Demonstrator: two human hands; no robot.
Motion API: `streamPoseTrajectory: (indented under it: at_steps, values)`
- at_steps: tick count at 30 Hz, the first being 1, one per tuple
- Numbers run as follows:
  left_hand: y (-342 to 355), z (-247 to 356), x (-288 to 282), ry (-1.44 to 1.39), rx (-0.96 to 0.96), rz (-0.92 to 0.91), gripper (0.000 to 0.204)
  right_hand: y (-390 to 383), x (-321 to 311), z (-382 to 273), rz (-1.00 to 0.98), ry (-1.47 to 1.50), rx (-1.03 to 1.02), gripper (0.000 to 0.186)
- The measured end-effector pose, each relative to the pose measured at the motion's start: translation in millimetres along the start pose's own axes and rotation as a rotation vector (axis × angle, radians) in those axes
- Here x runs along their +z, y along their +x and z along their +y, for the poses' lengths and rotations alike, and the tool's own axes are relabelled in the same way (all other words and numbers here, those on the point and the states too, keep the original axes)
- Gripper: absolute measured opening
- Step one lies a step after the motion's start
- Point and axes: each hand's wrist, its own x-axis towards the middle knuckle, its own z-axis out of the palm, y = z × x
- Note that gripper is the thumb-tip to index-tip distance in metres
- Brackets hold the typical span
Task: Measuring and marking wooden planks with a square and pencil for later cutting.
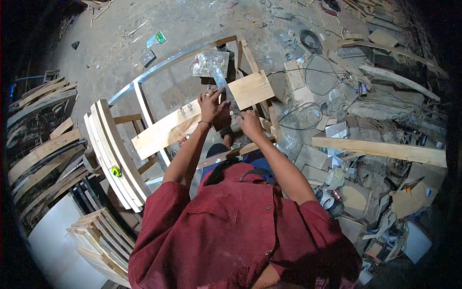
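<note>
Over the middle of a wooden frame, my left hand (214, 107) reaches forward, fingers bent and partly apart. Just beyond its fingertips is a flat grey strip (219, 78); I cannot tell if they touch. My right hand (250, 124) is closed, and a small thing at its fingertips is too small to name. Ahead of it, a rectangular pale board (250, 90) rests on the right side of the frame (163, 63). A longer plank (166, 131) lies to the left of my left hand, with a few small metal pieces (183, 110) on it.
A stained square plate (211, 64) stands inside the frame's far side. Curved wooden slats (118, 154) lean at the left, with a yellow-green tape measure (116, 171) on them. At the right are a long beam (380, 150), a cable (308, 126) and scattered offcuts.
</note>
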Motion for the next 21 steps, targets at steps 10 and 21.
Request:
streamPoseTrajectory:
  at_steps: [10, 21]
  values:
    - [0.1, -5.8, 7.8, -0.058, -0.021, 0.012, 0.07, 1.7, -1.6, -0.6, -0.042, 0.033, -0.003, 0.023]
    - [-0.8, -2.1, 3.6, -0.098, -0.038, 0.005, 0.068, 1.1, -2.9, 1.0, -0.027, -0.034, -0.037, 0.028]
